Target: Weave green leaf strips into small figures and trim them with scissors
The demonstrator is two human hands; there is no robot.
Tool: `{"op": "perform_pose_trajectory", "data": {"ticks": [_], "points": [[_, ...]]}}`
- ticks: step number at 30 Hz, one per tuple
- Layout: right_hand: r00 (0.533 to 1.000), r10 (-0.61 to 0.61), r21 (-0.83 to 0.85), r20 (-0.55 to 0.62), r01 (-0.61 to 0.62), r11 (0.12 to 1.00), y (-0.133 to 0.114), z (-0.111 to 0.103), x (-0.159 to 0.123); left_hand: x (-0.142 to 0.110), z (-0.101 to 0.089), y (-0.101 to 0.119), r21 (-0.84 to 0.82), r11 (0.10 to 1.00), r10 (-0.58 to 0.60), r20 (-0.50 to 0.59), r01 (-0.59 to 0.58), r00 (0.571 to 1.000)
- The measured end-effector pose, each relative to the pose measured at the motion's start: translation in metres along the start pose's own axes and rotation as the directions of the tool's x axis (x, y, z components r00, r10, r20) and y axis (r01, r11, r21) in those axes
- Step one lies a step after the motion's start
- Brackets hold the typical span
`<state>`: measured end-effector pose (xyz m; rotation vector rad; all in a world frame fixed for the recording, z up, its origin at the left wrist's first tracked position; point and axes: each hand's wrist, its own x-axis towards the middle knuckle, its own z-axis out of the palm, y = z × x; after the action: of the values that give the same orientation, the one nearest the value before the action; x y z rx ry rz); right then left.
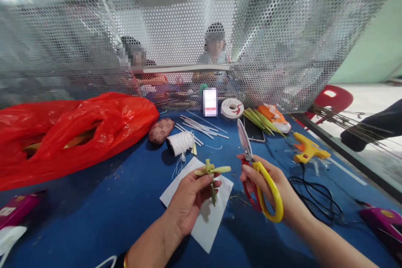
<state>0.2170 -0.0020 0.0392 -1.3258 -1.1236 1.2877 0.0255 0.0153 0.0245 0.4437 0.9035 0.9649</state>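
Note:
Between the thumb and fingers of my left hand (196, 190) is a small figure folded from pale green leaf strips (211, 170), with one strip sticking out to the right and a darker end hanging down. White paper (209, 228) lies flat on the table beneath that hand. My right hand (266, 176) is closed around scissors (246, 144) with one yellow and one red handle. Their blades point up and away, close together, and stand apart from the leaf figure. Beyond my hands lies a spool of white thread (180, 143), its loose ends trailing toward the paper.
A red plastic bag (94, 134) covers the left of the blue table (94, 217). White sticks (204, 125), a brown checked case (161, 130), a ribbon roll (232, 109) and leaf strips (262, 120) lie ahead. A yellow glue gun (309, 148) with black cord sits right. People sit behind a perforated screen (176, 21).

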Motion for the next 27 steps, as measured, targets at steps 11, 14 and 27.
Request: {"op": "perform_pose_trajectory", "data": {"ticks": [11,14,27], "points": [[0.918,-0.064,-0.292,0.392,0.190,0.937,0.009,-0.017,0.000,-0.003,-0.005,0.033,-0.099,0.969,0.216,-0.110,-0.227,0.970],[0.893,-0.043,-0.306,0.449,0.199,0.931,0.005,-0.013,-0.002,-0.003,-0.006,0.032,-0.123,0.963,0.225,-0.108,-0.238,0.968],[0.876,-0.005,-0.329,0.483,0.187,0.926,-0.007,-0.006,-0.008,-0.002,-0.006,0.025,-0.023,0.979,0.201,-0.017,-0.202,0.979]]}}
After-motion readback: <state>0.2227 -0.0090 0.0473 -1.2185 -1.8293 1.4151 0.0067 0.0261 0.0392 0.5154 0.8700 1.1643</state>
